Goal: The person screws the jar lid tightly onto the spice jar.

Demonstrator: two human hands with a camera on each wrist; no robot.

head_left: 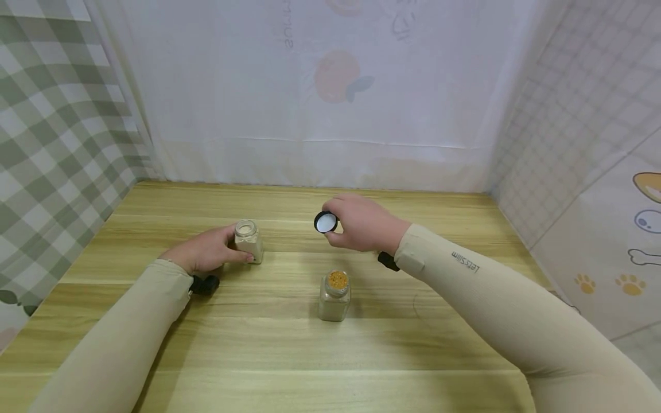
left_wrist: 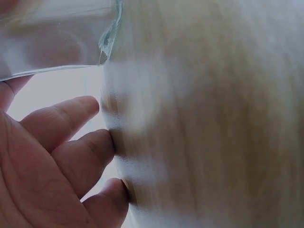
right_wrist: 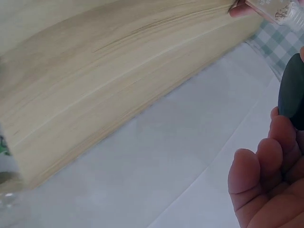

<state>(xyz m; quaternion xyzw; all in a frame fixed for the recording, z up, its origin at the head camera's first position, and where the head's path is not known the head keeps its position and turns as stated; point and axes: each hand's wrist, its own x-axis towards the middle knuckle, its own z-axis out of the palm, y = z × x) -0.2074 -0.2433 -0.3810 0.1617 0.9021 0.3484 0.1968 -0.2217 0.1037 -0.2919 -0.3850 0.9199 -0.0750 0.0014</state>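
My left hand (head_left: 210, 250) grips an uncapped square glass jar (head_left: 251, 248) with pale contents, standing on the table at left of centre. The thumb lies across its near side. In the left wrist view, the jar's clear bottom edge (left_wrist: 52, 47) shows above three loosely bent fingers (left_wrist: 66, 121). Over the table, my right hand (head_left: 364, 222) pinches a round black lid (head_left: 326, 222) by its edge, white lining facing the head camera. The lid's dark outside (right_wrist: 290, 90) shows in the right wrist view. A second glass jar (head_left: 333, 301) stands untouched nearer me, its mouth showing an orange-brown speckled surface.
The wooden table (head_left: 258, 355) ends at the back against a white printed cloth (head_left: 248, 97). A green checked cloth (head_left: 46, 132) borders the left side, and a patterned panel (head_left: 583, 189) closes off the right. Dark wrist cameras (head_left: 205, 285) hang under both wrists.
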